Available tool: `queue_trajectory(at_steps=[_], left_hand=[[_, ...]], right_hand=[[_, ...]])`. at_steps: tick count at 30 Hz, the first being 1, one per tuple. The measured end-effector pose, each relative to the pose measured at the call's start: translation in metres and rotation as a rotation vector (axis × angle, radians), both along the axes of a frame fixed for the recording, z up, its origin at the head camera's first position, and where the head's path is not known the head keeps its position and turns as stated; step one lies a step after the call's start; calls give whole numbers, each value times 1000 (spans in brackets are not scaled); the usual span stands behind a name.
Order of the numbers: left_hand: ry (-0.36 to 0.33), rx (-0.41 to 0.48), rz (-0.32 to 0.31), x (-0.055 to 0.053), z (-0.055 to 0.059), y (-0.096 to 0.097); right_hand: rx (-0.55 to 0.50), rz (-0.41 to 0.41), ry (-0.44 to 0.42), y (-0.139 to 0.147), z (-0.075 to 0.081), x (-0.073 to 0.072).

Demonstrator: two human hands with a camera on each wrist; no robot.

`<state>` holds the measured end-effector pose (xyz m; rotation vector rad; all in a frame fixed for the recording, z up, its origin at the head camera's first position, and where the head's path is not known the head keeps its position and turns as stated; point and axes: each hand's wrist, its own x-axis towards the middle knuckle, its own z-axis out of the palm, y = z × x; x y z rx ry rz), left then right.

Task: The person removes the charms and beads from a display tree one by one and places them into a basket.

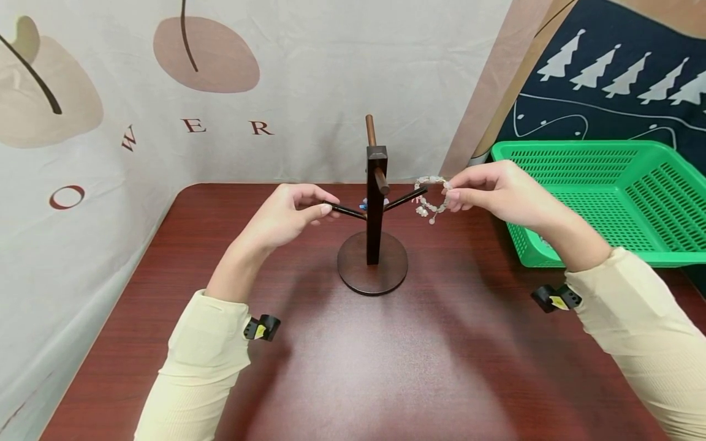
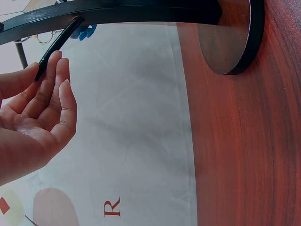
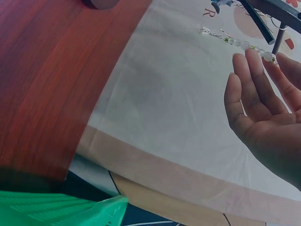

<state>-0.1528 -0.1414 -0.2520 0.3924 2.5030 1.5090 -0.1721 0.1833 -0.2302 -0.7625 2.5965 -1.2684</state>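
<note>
A dark wooden display stand (image 1: 374, 226) with a round base stands on the table, its pegs sticking out from an upright post. My left hand (image 1: 281, 214) pinches the tip of the left lower peg (image 1: 349, 211) between thumb and fingers. At the opposite side, my right hand (image 1: 499, 193) pinches a beaded bracelet (image 1: 432, 180) by its right edge. The bracelet's loop overlaps the tip of the right lower peg (image 1: 405, 199) in the head view, and pale charms dangle from it. Clear and green beads of the bracelet (image 3: 244, 45) show in the right wrist view.
Something blue (image 1: 363, 204) shows behind the post, mostly hidden by it. A green plastic basket (image 1: 584, 257) sits at the right, under and beyond the right forearm. A printed cloth (image 1: 331, 79) hangs behind the reddish-brown table (image 1: 386, 367).
</note>
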Motion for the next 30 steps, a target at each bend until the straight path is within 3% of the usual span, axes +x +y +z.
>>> queue_trajectory(at_steps=[20, 30], left_hand=[[11, 4, -5, -1, -1, 0], [14, -6, -6, -1, -1, 0]], right_hand=[[-57, -63, -8, 24, 0, -9], [-68, -106, 29, 47, 6, -13]])
